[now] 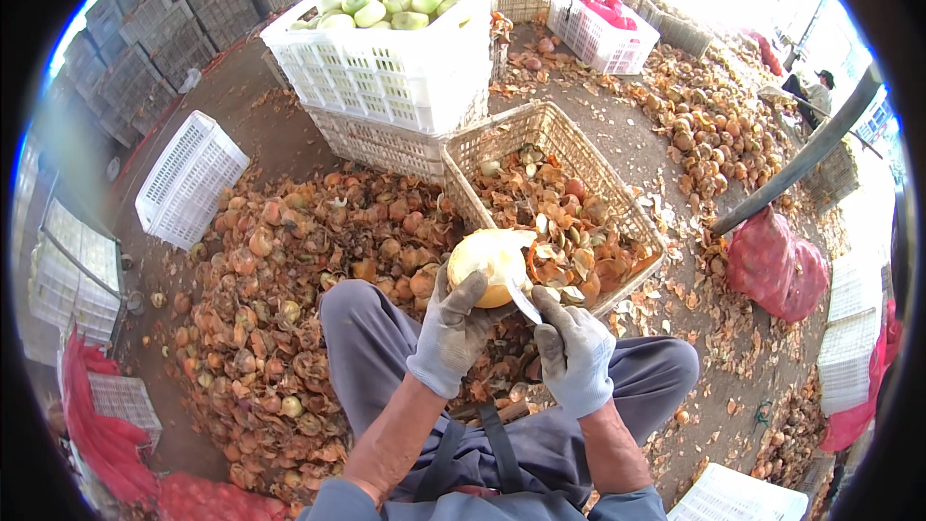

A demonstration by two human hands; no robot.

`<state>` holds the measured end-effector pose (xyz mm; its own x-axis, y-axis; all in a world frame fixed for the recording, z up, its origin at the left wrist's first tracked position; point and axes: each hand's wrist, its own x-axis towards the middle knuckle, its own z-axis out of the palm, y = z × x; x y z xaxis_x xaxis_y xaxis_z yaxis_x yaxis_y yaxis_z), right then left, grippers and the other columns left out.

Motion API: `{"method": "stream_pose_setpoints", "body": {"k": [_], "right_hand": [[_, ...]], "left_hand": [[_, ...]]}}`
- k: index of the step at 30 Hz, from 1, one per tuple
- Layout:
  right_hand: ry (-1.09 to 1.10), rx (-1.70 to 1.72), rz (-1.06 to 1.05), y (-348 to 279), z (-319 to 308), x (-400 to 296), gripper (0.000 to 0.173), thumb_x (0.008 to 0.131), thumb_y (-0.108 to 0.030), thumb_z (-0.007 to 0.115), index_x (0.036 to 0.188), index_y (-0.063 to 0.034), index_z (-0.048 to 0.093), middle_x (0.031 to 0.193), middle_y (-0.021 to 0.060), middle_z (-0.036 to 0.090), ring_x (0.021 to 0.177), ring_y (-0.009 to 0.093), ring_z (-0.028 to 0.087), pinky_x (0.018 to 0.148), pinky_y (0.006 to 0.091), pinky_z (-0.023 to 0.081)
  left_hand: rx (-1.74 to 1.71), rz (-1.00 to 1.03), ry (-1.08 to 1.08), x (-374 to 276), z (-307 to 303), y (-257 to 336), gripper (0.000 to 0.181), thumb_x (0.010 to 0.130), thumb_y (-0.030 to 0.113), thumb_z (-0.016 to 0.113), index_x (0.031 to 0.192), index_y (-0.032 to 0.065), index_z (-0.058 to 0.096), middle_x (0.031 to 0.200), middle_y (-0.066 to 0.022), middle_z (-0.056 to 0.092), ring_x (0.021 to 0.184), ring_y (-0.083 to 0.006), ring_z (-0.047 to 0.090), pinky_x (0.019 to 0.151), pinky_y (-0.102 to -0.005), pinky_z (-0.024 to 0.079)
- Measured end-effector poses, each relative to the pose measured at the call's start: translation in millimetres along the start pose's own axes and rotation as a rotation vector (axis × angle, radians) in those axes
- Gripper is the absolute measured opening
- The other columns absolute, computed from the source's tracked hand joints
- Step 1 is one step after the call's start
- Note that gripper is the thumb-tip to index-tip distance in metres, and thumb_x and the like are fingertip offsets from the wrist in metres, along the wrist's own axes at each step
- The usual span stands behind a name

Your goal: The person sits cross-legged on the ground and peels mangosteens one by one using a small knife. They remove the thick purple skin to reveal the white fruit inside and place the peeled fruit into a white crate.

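My left hand, in a pale, dirt-stained work glove, holds a large onion whose pale flesh is largely bare, with a flap of skin at its upper right. My right hand, gloved alike, grips a small knife, its blade against the onion's right side; the handle is hidden in the fingers. Just beyond both hands stands a tan plastic crate holding onion skins and cut ends. A heap of unpeeled onions lies to the left of my knees.
A white crate of peeled onions sits stacked beyond the heap. An empty white crate lies tipped at left. At right are a slanted pole, a red mesh sack and more onions. Other people sit farther off.
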<state>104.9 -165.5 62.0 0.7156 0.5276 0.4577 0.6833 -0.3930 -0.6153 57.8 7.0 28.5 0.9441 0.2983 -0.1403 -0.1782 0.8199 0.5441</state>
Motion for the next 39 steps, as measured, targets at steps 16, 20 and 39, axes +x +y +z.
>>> {"method": "stream_pose_setpoints", "body": {"k": [16, 20, 39], "right_hand": [[0.069, 0.925, 0.74, 6.0, -4.1, -3.1, 0.04, 0.103, -0.03, 0.066, 0.126, 0.0023, 0.067, 0.086, 0.0023, 0.068, 0.063, 0.007, 0.056, 0.058, 0.021, 0.046], [0.204, 0.526, 0.36, -3.9, 13.4, 20.7, 0.046, 0.087, -0.002, 0.08, 0.13, 0.0016, 0.064, 0.098, 0.0038, 0.071, 0.092, 0.014, 0.066, 0.083, 0.0279, 0.054], [-0.001, -0.14, -0.017, 39.2, -41.3, 30.3, 0.043, 0.105, -0.038, 0.057, 0.128, -0.0036, 0.068, 0.085, 0.013, 0.068, 0.071, 0.022, 0.065, 0.065, 0.0352, 0.051]], "left_hand": [[-0.058, -0.053, 0.052, -9.0, -6.1, 0.2, 0.061, 0.093, 0.002, 0.071, 0.145, 0.0102, 0.039, 0.138, -0.0157, 0.055, 0.122, -0.0314, 0.063, 0.094, -0.0524, 0.062], [0.053, -0.031, 0.053, -15.1, -5.9, -3.2, 0.069, 0.09, 0.004, 0.075, 0.149, 0.0082, 0.038, 0.139, -0.0141, 0.055, 0.122, -0.03, 0.063, 0.096, -0.0491, 0.061], [0.053, -0.207, -0.108, -22.9, -14.9, 22.4, 0.076, 0.086, 0.024, 0.073, 0.151, 0.0038, 0.039, 0.127, -0.023, 0.062, 0.099, -0.0365, 0.072, 0.064, -0.0417, 0.065]]}}
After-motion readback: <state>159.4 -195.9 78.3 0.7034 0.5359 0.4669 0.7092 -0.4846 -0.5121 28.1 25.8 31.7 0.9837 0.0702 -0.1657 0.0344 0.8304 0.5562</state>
